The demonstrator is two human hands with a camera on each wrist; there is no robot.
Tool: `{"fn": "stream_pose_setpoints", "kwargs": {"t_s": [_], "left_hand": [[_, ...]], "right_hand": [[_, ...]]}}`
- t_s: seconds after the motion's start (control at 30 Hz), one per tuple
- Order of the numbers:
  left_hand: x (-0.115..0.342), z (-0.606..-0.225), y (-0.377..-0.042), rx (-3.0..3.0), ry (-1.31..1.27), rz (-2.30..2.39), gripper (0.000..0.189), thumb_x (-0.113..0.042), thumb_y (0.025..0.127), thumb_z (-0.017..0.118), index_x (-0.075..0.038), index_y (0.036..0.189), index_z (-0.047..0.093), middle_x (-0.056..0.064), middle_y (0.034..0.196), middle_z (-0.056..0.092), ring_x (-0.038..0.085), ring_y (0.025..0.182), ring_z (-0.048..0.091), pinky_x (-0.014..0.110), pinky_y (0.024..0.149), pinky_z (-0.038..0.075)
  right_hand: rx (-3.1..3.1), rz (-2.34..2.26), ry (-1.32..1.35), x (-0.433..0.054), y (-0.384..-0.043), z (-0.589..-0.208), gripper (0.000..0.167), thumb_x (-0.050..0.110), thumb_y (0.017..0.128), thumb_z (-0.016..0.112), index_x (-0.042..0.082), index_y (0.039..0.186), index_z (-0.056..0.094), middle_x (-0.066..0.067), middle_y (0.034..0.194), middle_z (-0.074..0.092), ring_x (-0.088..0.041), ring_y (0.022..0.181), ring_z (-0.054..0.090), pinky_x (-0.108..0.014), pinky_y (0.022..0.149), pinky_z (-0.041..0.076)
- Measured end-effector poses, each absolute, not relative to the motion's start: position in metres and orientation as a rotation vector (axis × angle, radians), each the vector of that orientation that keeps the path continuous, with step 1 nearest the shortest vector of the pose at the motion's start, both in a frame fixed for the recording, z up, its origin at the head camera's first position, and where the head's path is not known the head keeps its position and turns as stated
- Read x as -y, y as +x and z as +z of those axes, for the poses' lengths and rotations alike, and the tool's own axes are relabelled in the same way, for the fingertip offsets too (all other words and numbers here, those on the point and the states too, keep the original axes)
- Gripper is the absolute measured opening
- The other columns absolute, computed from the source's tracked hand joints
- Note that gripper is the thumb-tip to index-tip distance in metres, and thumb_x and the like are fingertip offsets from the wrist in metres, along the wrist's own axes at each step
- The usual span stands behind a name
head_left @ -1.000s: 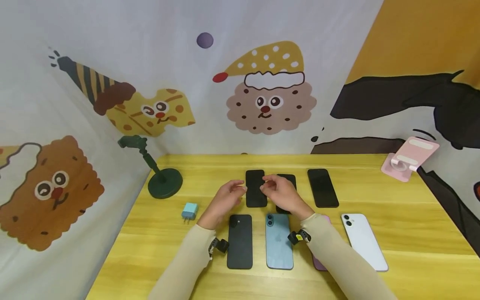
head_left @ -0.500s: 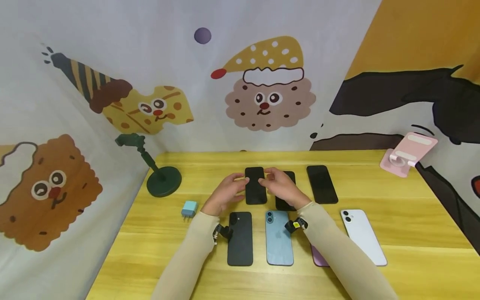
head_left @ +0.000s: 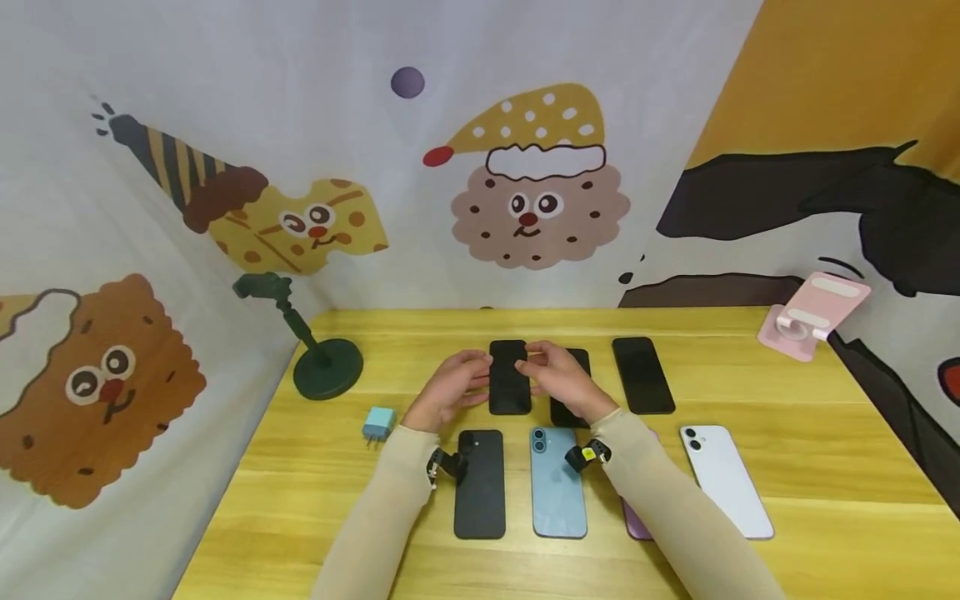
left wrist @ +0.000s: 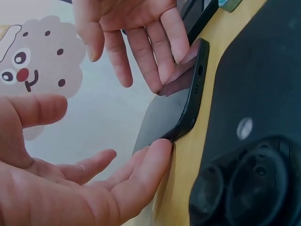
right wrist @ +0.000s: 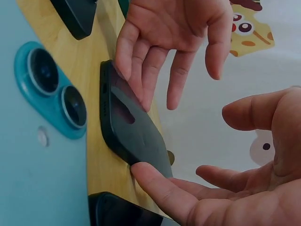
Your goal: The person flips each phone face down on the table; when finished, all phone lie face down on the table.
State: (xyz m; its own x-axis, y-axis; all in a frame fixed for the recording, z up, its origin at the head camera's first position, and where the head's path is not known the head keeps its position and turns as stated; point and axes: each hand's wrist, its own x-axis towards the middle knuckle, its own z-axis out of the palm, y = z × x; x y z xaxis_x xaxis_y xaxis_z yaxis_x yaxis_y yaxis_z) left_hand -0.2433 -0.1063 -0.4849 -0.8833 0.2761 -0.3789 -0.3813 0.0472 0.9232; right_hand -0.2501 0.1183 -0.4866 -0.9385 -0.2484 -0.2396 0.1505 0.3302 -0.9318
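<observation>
A black phone lies screen up in the back row, between my two hands. My left hand is at its left side; in the left wrist view a fingertip touches the phone's edge near a corner, and the thumb stands off. On the other side is my right hand, with a fingertip at the phone's opposite edge in the right wrist view and its thumb apart too. Neither hand is curled round the phone. Under my right hand, partly hidden, lies another dark phone.
A third dark phone lies further right. In front are a black phone, a blue phone, a purple phone mostly under my sleeve, and a white phone. Around them stand a charger, green stand and pink stand.
Both hands have come closer to the sides of the black phone, the left moving right and up to its edge. The phones themselves stay in place.
</observation>
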Motion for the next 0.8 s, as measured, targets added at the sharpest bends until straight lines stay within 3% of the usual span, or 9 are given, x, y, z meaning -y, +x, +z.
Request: {"fn": "stream_pose_setpoints", "kwargs": {"t_s": [0.4, 0.63, 0.8], "left_hand": [[0.106, -0.487, -0.243, -1.854, -0.157, 1.931, 0.055, -0.033, 0.109, 0.059, -0.009, 0.157, 0.048, 0.021, 0.151, 0.051, 0.036, 0.135, 0.057, 0.048, 0.097, 0.062], [0.109, -0.488, -0.244, -1.868, -0.152, 1.982, 0.051, -0.022, 0.108, 0.06, -0.008, 0.156, 0.05, 0.019, 0.14, 0.06, 0.028, 0.114, 0.065, 0.035, 0.08, 0.063], [0.11, -0.49, -0.242, -1.885, -0.084, 1.98, 0.053, -0.01, 0.107, 0.059, -0.01, 0.159, 0.048, 0.019, 0.141, 0.059, 0.019, 0.095, 0.063, 0.028, 0.07, 0.057]], "right_hand": [[-2.192, -1.718, -0.078, -0.119, -0.245, -0.494, 0.057, 0.024, 0.108, 0.062, -0.001, 0.156, 0.045, -0.023, 0.155, 0.052, -0.04, 0.141, 0.056, -0.049, 0.098, 0.062], [-2.169, -1.756, -0.106, -0.113, -0.245, -0.494, 0.056, 0.025, 0.107, 0.063, -0.001, 0.155, 0.048, -0.023, 0.154, 0.054, -0.041, 0.141, 0.056, -0.049, 0.1, 0.061], [-2.118, -1.798, -0.08, -0.107, -0.241, -0.495, 0.055, 0.023, 0.107, 0.063, -0.002, 0.154, 0.049, -0.023, 0.153, 0.054, -0.041, 0.141, 0.056, -0.048, 0.096, 0.063]]}}
